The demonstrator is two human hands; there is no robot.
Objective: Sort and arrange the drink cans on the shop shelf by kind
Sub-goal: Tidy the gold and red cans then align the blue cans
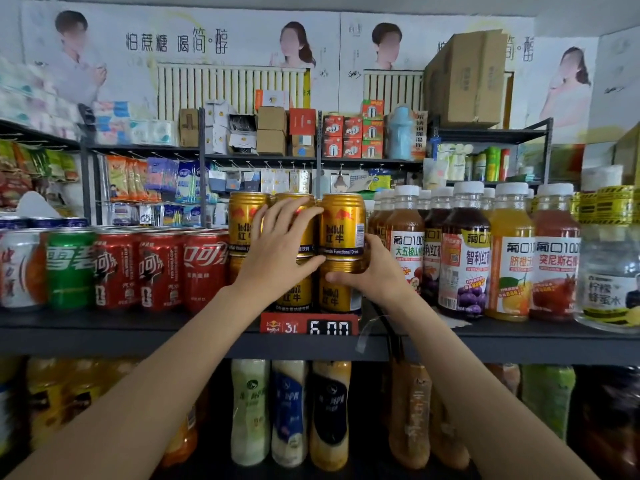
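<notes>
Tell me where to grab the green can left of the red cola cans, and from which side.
Grip the green can round its middle from the front. It stands upright with the white can and a red cola can tight against its sides, so only its front is free.

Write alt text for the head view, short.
Two hands work a two-tier stack of gold Red Bull cans on a dark shop shelf: left hand wraps an upper can, right hand grips a lower one. Red cola cans stand left, juice bottles right.
</notes>
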